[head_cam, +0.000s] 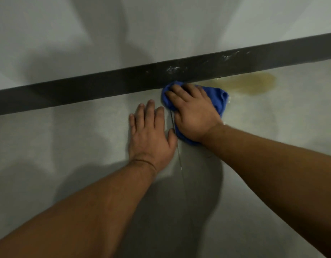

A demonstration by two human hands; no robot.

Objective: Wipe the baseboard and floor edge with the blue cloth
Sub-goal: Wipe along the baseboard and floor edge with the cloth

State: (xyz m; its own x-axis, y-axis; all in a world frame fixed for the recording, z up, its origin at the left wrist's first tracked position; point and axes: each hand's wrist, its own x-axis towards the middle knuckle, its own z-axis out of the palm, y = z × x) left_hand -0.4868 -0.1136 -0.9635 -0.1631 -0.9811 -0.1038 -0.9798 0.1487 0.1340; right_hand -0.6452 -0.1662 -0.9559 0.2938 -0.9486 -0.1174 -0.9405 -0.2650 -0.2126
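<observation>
Blue cloth (219, 98) under flat right hand (193, 116)

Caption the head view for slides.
Right hand presses crumpled blue cloth at dark grey baseboard, beside yellowish-brown stain; left hand flat on pale floor.

Single feed on my monitor: the head-worn wide-angle camera. It looks forward and steeply down at the junction where the smooth pale grey floor (67, 146) meets the plain pale grey wall (161, 25). The flat dark grey baseboard strip (86, 90) crosses the whole frame as a slanted band, low at left and high at right, so the view meets the wall obliquely or is rolled; I cannot tell which. The bare left forearm (86, 211) enters from the bottom-left corner and the bare right forearm (272, 155) from the right edge. They converge just below the baseboard, where the left hand (149, 135) and right hand (194, 116) sit at mid-frame. The view is close, at arm's reach.
</observation>
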